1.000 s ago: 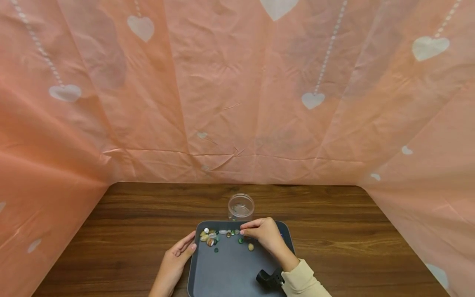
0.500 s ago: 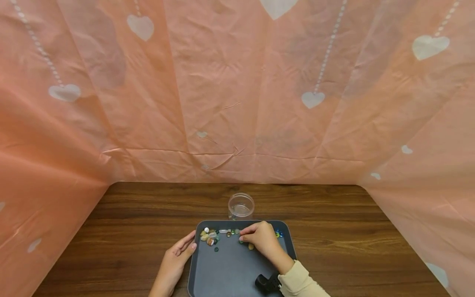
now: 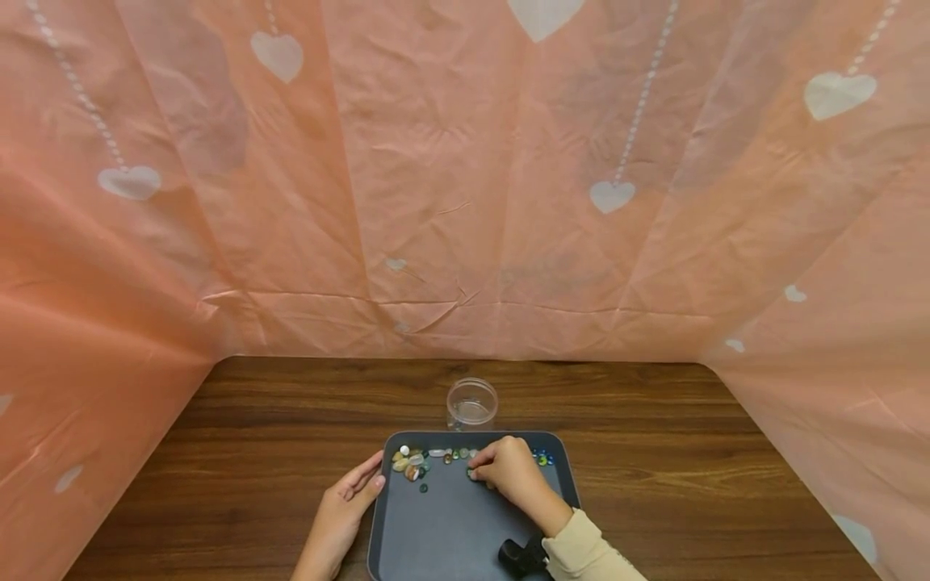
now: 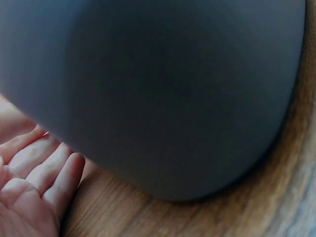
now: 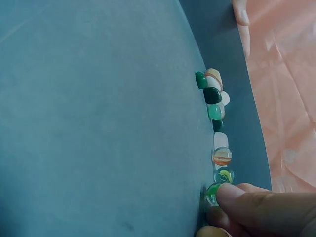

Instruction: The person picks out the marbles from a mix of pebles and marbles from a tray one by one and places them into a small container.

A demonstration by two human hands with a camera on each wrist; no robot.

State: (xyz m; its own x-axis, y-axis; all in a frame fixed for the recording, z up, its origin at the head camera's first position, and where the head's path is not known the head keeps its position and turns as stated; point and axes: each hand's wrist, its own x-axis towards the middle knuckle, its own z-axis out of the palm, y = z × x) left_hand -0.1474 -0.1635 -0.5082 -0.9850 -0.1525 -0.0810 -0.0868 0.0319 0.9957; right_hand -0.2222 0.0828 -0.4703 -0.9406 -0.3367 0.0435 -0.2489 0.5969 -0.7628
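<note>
Our right hand (image 3: pixel 512 470) pinches a green marble (image 5: pixel 213 193) on the grey tray (image 3: pixel 450 532), our left hand (image 3: pixel 341 508) resting open at its edge; most stones (image 3: pixel 410 464) remain there, the jar (image 3: pixel 472 403) apparently near-empty.

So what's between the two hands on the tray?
In the head view, a cluster of pebbles, one green bead and bare tray lie between the left hand and the right hand.
</note>
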